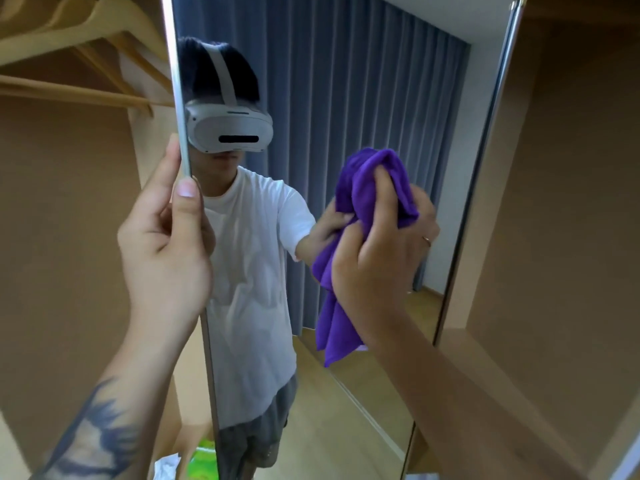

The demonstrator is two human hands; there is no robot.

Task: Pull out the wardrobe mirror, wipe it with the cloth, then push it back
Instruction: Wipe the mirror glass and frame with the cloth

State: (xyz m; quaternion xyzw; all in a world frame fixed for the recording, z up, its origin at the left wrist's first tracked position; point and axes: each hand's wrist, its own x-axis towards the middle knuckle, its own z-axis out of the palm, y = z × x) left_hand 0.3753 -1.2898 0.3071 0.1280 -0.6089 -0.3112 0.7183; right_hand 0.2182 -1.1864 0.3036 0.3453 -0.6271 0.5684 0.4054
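Mirror point(346, 98) stands pulled out from the wardrobe point(571, 168), its glass facing the person, its left metal edge pinched by the left hand point(166, 237), thumb on the front of the frame and fingers curled behind it. The right hand point(377, 244) bunches a purple cloth point(367, 188) against the glass at about mid height, fingers wrapped round the wad, with a loose tail of fabric hanging below the wrist. Wiping looks to be under way, and several things could go wrong from here. Pressure from the cloth hand falls well to the right of where the left hand's grip steadies the panel, so a hard stroke would likely twist or swing the mirror on its slide, and the thin pinch on the edge may not be enough to stop that. A thumb resting on the front face would probably leave a fresh smear just where the frame meets the glass, a strip the cloth might then miss. The dangling tail could drag over parts already wiped, or catch on the right frame edge point(485, 168) if the stroke runs wide. Wooden hangers point(86, 32) sit on a rail just behind the left edge, so a panel pushed back crooked might knock them. Fingers curled behind the frame could also be nipped if the mirror slides in before that hand lets go.
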